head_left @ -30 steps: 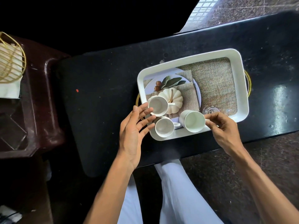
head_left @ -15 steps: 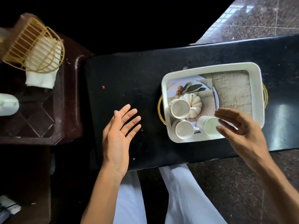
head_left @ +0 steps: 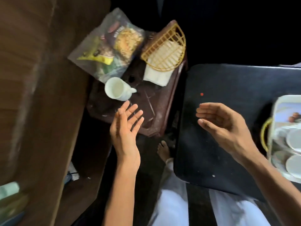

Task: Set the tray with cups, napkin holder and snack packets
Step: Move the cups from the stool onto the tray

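Observation:
A white cup (head_left: 116,88) lies tilted on a dark brown side table (head_left: 156,108). Behind it are clear snack packets (head_left: 109,46) and a gold wire napkin holder (head_left: 164,49) with white napkins in it. My left hand (head_left: 127,131) hovers open just below the cup, palm up, holding nothing. My right hand (head_left: 223,128) is open over the black table (head_left: 228,88), fingers pointing left, empty. The white tray (head_left: 276,108) with its gold handle sits at the right edge, blurred, with white cups (head_left: 294,139) in it.
A brown sofa (head_left: 40,95) fills the left side. A bare foot (head_left: 164,150) and white trousers (head_left: 175,206) show between the side table and the black table. A red dot (head_left: 202,94) marks the black table.
The view has swung left, putting the tray at the right edge. Both hands have left the tray and moved left; the left hand now reaches the side table near the cup.

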